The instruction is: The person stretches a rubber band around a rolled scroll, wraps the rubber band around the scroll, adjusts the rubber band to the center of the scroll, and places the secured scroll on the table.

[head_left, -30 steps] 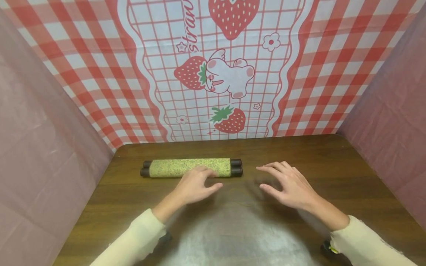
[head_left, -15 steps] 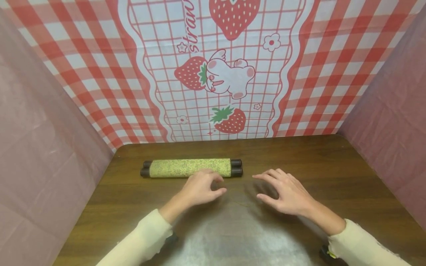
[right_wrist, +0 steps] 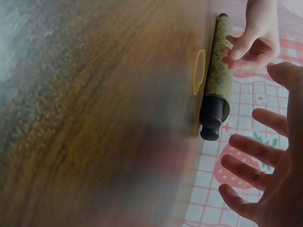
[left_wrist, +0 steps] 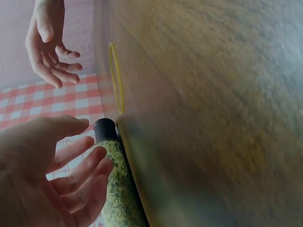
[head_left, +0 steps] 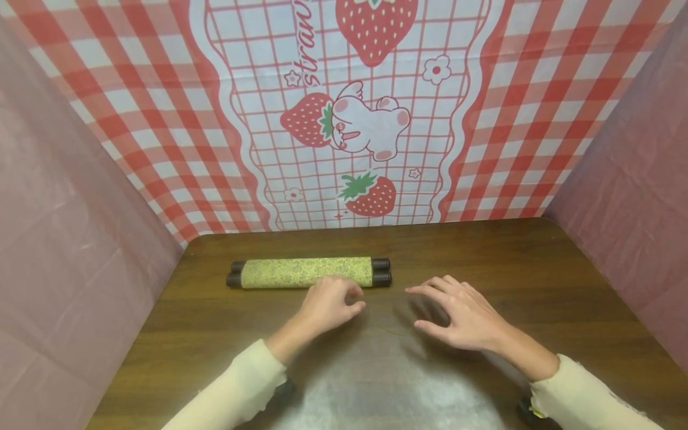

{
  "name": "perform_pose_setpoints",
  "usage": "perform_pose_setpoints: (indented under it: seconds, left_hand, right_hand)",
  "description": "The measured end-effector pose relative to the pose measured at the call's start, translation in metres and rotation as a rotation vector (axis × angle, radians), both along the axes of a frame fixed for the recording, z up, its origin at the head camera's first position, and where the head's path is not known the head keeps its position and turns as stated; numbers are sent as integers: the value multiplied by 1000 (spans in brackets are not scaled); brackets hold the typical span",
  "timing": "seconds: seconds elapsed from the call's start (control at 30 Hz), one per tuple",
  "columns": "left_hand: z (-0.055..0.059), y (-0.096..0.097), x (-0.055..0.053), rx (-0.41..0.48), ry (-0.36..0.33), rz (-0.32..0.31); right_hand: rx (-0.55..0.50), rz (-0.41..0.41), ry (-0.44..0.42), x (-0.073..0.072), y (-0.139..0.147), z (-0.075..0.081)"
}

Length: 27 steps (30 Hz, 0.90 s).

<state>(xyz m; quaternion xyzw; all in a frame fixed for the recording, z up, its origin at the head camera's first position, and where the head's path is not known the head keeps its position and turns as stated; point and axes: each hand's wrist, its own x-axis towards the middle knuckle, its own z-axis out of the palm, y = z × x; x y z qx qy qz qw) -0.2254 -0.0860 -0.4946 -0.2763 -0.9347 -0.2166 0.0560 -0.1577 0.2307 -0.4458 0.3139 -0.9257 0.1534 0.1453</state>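
Note:
A rolled scroll (head_left: 285, 273) with a yellow-green patterned cover and dark roller ends lies crosswise on the table, left of the middle. My left hand (head_left: 329, 304) hovers at its near side, fingers loosely bent and holding nothing; it overlaps the scroll's lower edge in the head view. To the right, apart from the scroll, my right hand (head_left: 464, 313) hangs over the table with spread, relaxed fingers and nothing in them. A thin yellow rubber band (right_wrist: 194, 78) lies flat on the table near the scroll, in front of it; both wrist views show it clearly.
The brown wooden table (head_left: 215, 334) ends at a red-and-white checked cloth (head_left: 516, 119) with strawberry prints behind. Pinkish fabric (head_left: 59, 239) hangs along the left side, and more of it on the right.
My left hand has shifted right and slightly toward me, its fingers bending more. The right hand has drifted a little left and nearer to me. The scroll has stayed in place.

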Motion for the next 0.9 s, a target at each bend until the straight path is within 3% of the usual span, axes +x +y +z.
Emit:
perform_pose_setpoints:
  seconds: [0.03, 0.17, 0.43, 0.57, 0.9]
  left_hand:
    - [-9, 0, -4, 1, 0, 7]
    - [-22, 5, -10, 8, -37, 30]
    - [-14, 16, -3, 14, -109, 73]
    - [-17, 18, -2, -1, -140, 92]
    - [-27, 20, 1, -30, -101, 119]
  right_hand:
    - [2, 1, -1, 0, 0, 0]
    - [6, 1, -13, 1, 2, -1]
    - [20, -2, -29, 2, 4, 0]
    - [21, 4, -31, 3, 4, 0]
    - [33, -1, -56, 4, 7, 2]
